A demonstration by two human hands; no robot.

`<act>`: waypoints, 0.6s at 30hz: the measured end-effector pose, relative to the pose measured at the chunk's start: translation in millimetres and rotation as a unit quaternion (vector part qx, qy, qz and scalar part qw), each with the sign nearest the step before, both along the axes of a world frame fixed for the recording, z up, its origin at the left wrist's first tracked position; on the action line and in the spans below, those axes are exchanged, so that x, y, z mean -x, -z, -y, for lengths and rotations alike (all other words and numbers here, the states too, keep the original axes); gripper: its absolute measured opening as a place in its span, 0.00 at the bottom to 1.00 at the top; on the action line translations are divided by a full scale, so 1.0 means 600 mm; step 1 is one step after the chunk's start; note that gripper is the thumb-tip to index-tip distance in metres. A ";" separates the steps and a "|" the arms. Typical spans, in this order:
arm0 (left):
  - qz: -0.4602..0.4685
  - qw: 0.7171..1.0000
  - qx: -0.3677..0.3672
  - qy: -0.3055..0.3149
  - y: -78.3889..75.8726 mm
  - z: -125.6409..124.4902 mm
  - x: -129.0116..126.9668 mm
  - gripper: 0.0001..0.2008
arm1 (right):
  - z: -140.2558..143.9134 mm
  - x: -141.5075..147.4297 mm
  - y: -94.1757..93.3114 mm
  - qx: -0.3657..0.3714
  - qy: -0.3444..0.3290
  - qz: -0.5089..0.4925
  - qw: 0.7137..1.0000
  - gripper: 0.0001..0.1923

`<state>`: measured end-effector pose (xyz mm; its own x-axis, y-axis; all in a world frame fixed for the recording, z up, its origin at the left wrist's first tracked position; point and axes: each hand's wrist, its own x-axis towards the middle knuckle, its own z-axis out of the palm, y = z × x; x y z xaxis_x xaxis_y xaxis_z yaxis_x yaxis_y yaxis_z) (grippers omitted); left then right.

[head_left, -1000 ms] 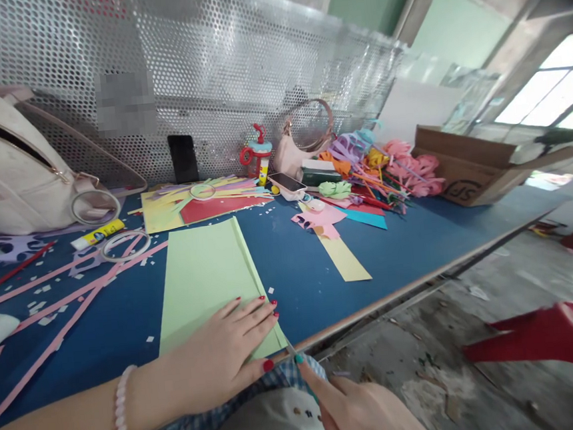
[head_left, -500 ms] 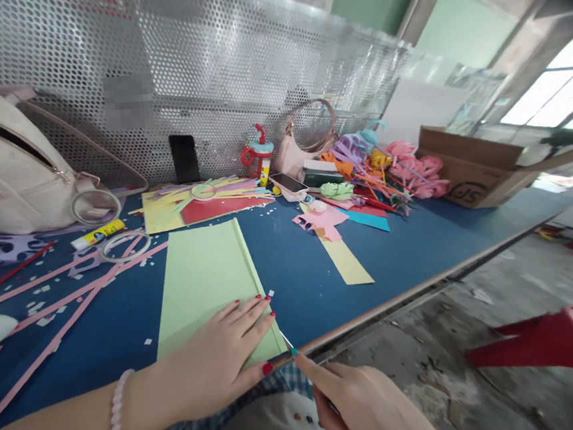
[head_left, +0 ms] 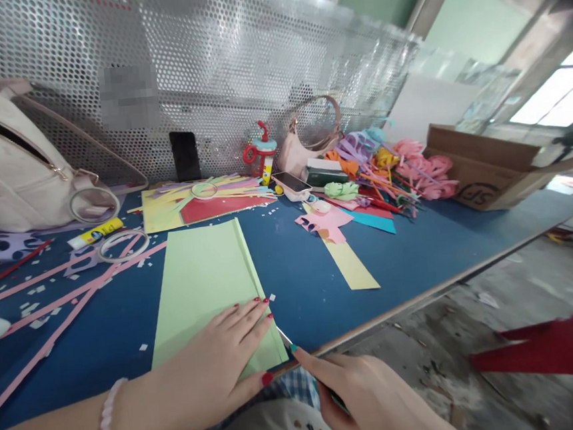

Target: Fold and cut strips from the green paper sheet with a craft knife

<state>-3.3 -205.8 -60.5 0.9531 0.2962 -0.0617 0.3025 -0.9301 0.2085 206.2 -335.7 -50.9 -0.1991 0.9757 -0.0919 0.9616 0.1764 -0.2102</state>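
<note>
A light green paper sheet lies flat on the blue table, with a fold or strip along its right edge. My left hand presses flat on the sheet's near end, fingers spread, red nails showing. My right hand holds a thin cutting tool with a metal blade; its tip touches the sheet's right edge near the table's front rim, just beside my left fingertips.
Pink paper strips, tape rings and a glue stick lie at left, beside a beige bag. Coloured paper scraps, a phone and a cardboard box sit at the back. A red stool stands on the floor at right.
My right hand has risen from below the table edge and brought the blade up to the green sheet's right edge. My left hand has stayed pressed on the paper.
</note>
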 end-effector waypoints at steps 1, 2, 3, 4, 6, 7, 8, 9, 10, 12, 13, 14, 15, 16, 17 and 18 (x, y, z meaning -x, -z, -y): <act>0.001 1.000 0.000 0.000 0.000 0.000 0.001 0.30 | 0.000 -0.002 0.000 -0.001 0.004 -0.005 1.000 0.30; 0.003 1.000 0.000 0.001 0.001 0.001 0.001 0.30 | 0.000 -0.004 -0.001 -0.001 0.008 -0.007 1.000 0.30; 0.006 1.000 -0.001 0.001 0.002 0.001 0.002 0.30 | 0.000 -0.006 -0.002 -0.002 0.012 -0.010 1.000 0.30; 0.010 1.000 -0.003 0.001 0.003 0.000 0.002 0.30 | 0.001 -0.007 -0.004 -0.005 0.015 -0.012 1.000 0.30; 0.019 1.000 -0.006 0.003 0.004 -0.001 0.003 0.30 | 0.000 -0.009 -0.007 -0.015 0.011 -0.017 1.000 0.31; 0.022 1.000 -0.007 0.004 0.005 -0.001 0.003 0.30 | -0.001 -0.010 -0.008 -0.020 0.006 -0.017 1.000 0.30; 0.024 1.000 -0.008 0.003 0.005 -0.001 0.003 0.30 | -0.004 -0.010 -0.008 -0.026 0.002 -0.013 1.000 0.30; 0.023 1.000 -0.007 0.002 0.005 -0.002 0.002 0.30 | -0.007 -0.011 -0.008 -0.030 -0.004 -0.008 0.999 0.29; 0.021 1.000 -0.006 0.000 0.004 -0.002 0.002 0.30 | -0.011 -0.011 -0.008 -0.034 -0.010 -0.002 0.999 0.29; 0.015 1.000 0.000 -0.004 -0.001 -0.001 0.001 0.30 | -0.019 -0.013 -0.007 -0.037 -0.022 0.010 0.999 0.28; 0.013 1.000 0.006 -0.005 -0.003 -0.001 0.000 0.29 | -0.023 -0.014 -0.007 -0.041 -0.025 0.013 0.999 0.28; 0.012 1.000 0.011 -0.004 -0.006 -0.001 0.000 0.29 | -0.025 -0.016 -0.007 -0.045 -0.027 0.015 0.998 0.28; 0.011 1.000 0.017 -0.004 -0.008 0.000 -0.001 0.29 | -0.028 -0.017 -0.008 -0.051 -0.029 0.015 0.998 0.28; 0.009 1.000 0.023 -0.003 -0.010 0.000 -0.001 0.29 | -0.029 -0.020 -0.008 -0.058 -0.028 0.015 0.998 0.28; 0.008 1.000 0.029 -0.002 -0.012 0.001 -0.001 0.29 | -0.031 -0.021 -0.009 -0.063 -0.029 0.016 0.997 0.28; 0.008 0.999 0.034 -0.002 -0.013 0.001 -0.002 0.29 | -0.032 -0.023 -0.010 -0.066 -0.034 0.017 0.997 0.28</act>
<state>-2.2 -206.2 -52.9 0.9530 0.2956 -0.0662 0.3022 -0.9125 0.2757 220.0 -316.4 -44.7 -0.2635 0.9642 0.0290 0.9527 0.2648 -0.1488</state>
